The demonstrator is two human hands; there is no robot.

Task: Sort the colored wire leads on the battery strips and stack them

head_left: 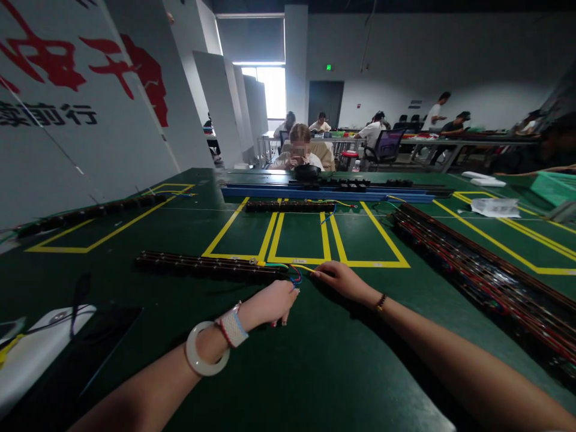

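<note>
A long dark strip-like assembly (211, 264) lies across the green table in front of me, with wires coming off its right end. My right hand (339, 280) pinches the free end of a yellow-green wire (303, 267) and holds it out to the right. Below it, my left hand (273, 302) has its fingers bent, closed at the end of a blue wire (294, 279) that curves down from the strip. A short red wire runs beside the blue one. The left fingertips are partly hidden by the hand.
Another dark strip (290, 206) with wires lies farther back, before a blue rail (328, 192). A large bundle of strips and wires (486, 276) stretches along the right. Yellow tape (369, 264) marks the table. A phone-like slab (112, 336) lies left. People sit beyond.
</note>
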